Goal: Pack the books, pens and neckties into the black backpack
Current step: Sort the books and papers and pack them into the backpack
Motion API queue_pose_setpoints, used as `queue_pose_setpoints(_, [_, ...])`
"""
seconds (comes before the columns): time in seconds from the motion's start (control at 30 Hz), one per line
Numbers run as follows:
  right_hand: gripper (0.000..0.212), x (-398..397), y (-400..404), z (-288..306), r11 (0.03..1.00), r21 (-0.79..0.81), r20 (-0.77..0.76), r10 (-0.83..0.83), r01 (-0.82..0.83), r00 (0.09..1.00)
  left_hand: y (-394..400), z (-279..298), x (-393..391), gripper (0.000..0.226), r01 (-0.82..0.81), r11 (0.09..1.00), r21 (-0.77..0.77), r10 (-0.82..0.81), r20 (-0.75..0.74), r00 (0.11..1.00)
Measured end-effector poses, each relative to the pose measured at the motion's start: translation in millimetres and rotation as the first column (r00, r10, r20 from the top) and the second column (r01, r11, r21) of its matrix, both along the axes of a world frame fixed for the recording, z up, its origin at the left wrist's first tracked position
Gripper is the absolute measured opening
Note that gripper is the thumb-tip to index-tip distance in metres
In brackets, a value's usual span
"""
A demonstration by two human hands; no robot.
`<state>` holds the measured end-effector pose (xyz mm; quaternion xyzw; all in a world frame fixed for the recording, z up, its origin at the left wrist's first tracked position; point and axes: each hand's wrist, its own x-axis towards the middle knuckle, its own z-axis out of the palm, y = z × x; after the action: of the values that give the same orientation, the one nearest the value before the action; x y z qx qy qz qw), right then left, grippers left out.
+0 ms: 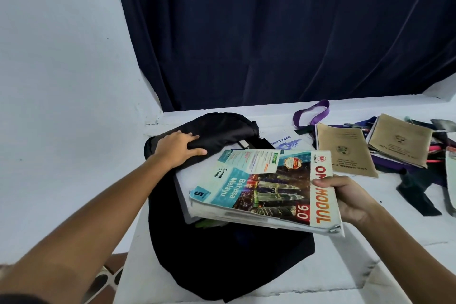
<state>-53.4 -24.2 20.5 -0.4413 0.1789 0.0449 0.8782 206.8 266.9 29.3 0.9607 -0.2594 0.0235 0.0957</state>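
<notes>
A person's right hand [345, 198] grips the spine edge of a thick workbook [264, 189], thumb curled over the cover, holding it flat at the mouth of a black backpack [222, 254] that lies on a white ledge [370, 242]. The cover reads "Bahasa Melayu" on a teal panel, with a "5" in the corner, "MODUL" in red capitals along the spine side, "9.0" on a red block, the small brand mark "myteach", and a night photograph of twin towers. Handwriting in black ink sits beside the title, too small to read surely. More books lie beneath the workbook, their near ends inside the bag's opening.

The left hand [179, 149] clasps the backpack's folded-back top flap [222, 130], fingers curled over the black fabric.

Beyond the workbook, a white exercise book [288, 142] shows blue lettering beginning "Buku Latih". To its right lie two brown-covered exercise books [345, 150] [399, 140] bearing crests and printed lines too fine to read. The farther one rests on a heap of pens [434, 153], some pink, and purple and black neckties [417, 192]. A purple strap [318, 112] loops near a dark blue curtain [271, 32] hanging behind the ledge.
</notes>
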Motion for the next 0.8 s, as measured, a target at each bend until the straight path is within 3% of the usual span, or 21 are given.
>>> queue_pose_setpoints(0.2, [0.109,17.6,21.2,-5.2,0.991,0.098,0.027,-0.09,0.087,0.996,-0.3,27.2,13.9,0.062,-0.025,0.992,-0.127,0.016,-0.076,0.997])
queue_pose_setpoints(0.33, [0.058,35.3,51.3,5.8,0.969,0.21,0.023,-0.14,0.132,0.99,-3.4,51.3,15.7,0.056,0.006,0.992,-0.125,-0.008,-0.015,1.0])
queue_pose_setpoints(0.5, [0.024,63.2,89.7,12.9,0.954,0.249,-0.046,-0.16,0.166,0.986,-7.7,70.0,15.5,0.055,0.057,0.994,-0.098,-0.055,0.028,0.998])
queue_pose_setpoints(0.6, [0.021,82.4,113.5,14.6,0.953,0.243,-0.091,-0.164,0.182,0.982,-8.8,74.8,13.4,0.054,0.065,0.994,-0.091,-0.063,0.028,0.998])
queue_pose_setpoints(0.8, [0.035,126.5,148.4,11.3,0.924,0.275,-0.116,-0.242,0.265,0.963,-8.6,76.7,11.6,0.06,0.067,0.995,-0.073,-0.067,0.001,0.998])
